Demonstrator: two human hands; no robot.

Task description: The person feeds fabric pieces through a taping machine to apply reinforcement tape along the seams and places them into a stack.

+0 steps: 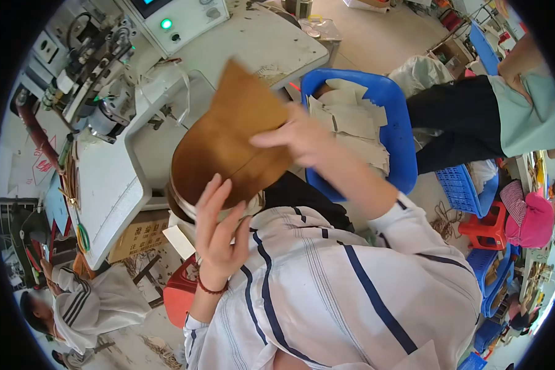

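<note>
In front of my body is a curved brown leather-like piece point(213, 145), with a flat pointed flap point(243, 92) rising from it. Slightly blurred, my right hand point(299, 135) grips its right edge, the index finger stretched across the brown surface. My left hand point(222, 237) has its fingers extended and apart at the lower edge of the brown piece, nearly upright. Below that edge a pale rounded rim point(184, 206) shows; I cannot make out what it belongs to.
A white machine table point(114, 179) with a cut-out edge stands left, its machine head point(108, 114) behind. A control box point(179, 24) has a green light. Right of my hands, a blue basket point(407, 145) holds pale sheets. A person point(505, 117) stands at the right; another point(98, 308) is lower left.
</note>
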